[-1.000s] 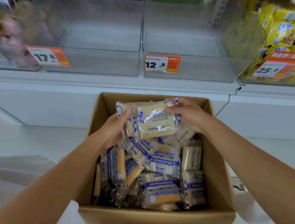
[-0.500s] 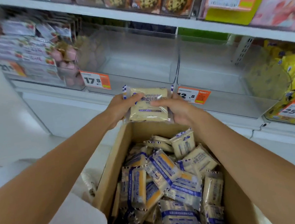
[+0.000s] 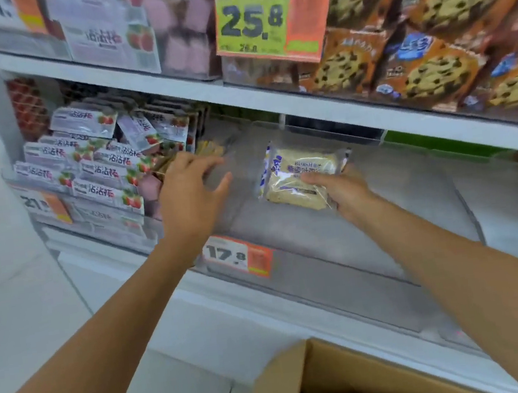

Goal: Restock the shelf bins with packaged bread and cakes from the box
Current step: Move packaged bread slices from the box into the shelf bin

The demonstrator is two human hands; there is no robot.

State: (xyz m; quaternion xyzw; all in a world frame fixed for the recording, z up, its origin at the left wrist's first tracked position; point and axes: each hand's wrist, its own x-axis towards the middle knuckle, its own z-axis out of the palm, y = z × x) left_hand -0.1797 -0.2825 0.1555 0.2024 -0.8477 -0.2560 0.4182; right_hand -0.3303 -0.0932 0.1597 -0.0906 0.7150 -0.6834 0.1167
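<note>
Head view: the bread packet (image 3: 299, 176) could slip, I judge, because the right hand (image 3: 342, 191) pinches only its lower right corner and the film looks slick; it might then land askew in the clear bin (image 3: 342, 271). The packet lies at ten o'clock from those fingers (image 3: 314, 178), above the bin floor. At its nine o'clock the left hand (image 3: 183, 202) is spread, holding nothing.

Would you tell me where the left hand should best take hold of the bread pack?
The bread pack is probably best pinched at its free left seam, coming from the left, thumb on top: it is flat and faces up, the right hand grips its lower right corner, and the open left hand is on that side.
</note>
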